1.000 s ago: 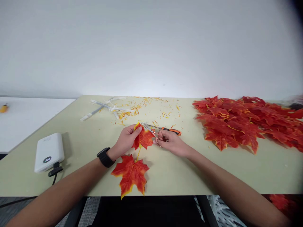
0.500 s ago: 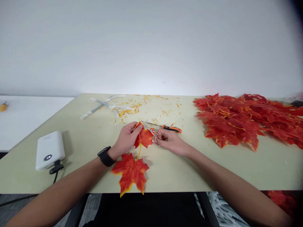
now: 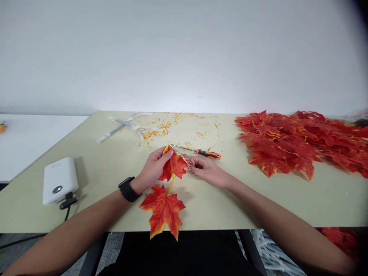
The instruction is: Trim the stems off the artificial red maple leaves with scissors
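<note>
My left hand (image 3: 153,168) pinches the upper edge of a red artificial maple leaf (image 3: 176,165) between thumb and fingers. A second maple leaf (image 3: 165,212) hangs below it on a thin yellow stem, its tips past the table's front edge. My right hand (image 3: 208,170) is closed round the handles of a small pair of scissors (image 3: 185,158), whose blades lie against the right side of the upper leaf. Just behind them rests a screwdriver (image 3: 208,154) with an orange and black handle, its shaft partly hidden.
Red maple leaves (image 3: 281,145) are heaped on the right of the table (image 3: 224,207). Yellow and orange clippings (image 3: 156,133) lie scattered at the back, beside white plastic strips (image 3: 123,126). A white power bank (image 3: 60,180) with a black cable stands at the left.
The lower leaf has swung a little to the right, and the upper leaf has turned slightly in my left hand. Both hands stay almost in place, the scissors still at the leaf.
</note>
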A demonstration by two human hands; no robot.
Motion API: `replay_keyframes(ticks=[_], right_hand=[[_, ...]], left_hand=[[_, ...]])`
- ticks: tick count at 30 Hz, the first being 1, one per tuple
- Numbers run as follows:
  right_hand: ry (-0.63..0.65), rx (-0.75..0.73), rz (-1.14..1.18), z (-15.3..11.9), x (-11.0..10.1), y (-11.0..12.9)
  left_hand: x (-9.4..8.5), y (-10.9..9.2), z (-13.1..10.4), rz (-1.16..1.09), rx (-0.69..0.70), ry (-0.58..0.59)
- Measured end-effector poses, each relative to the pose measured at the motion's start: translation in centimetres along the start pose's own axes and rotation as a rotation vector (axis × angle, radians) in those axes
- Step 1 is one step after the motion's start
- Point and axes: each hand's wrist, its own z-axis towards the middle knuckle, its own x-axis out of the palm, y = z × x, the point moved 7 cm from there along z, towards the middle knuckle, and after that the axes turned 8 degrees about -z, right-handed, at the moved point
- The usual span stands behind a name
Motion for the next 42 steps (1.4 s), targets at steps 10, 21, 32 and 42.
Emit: replay_keyframes(ticks=[10,21,32,42], right_hand=[[0.014,0.013,0.057,-0.11,0.23,-0.14],[0.000,0.003,0.009,-0.23,0.21,-0.34],[-0.038,-0.036,-0.085,-0.23,0.12,-0.53],[-0.027,-0.029,-0.100,-0.12,0.08,-0.36]], left_hand=[[0.22,-0.09,-0.19,-0.025,-0.001,0.032],[0.13,-0.11,-0.13,0.063,0.018,0.016],[0.08,-0.03,-0.13,0.064,0.012,0.015],[0.17,-0.13,-0.10,0.055,0.014,0.026]])
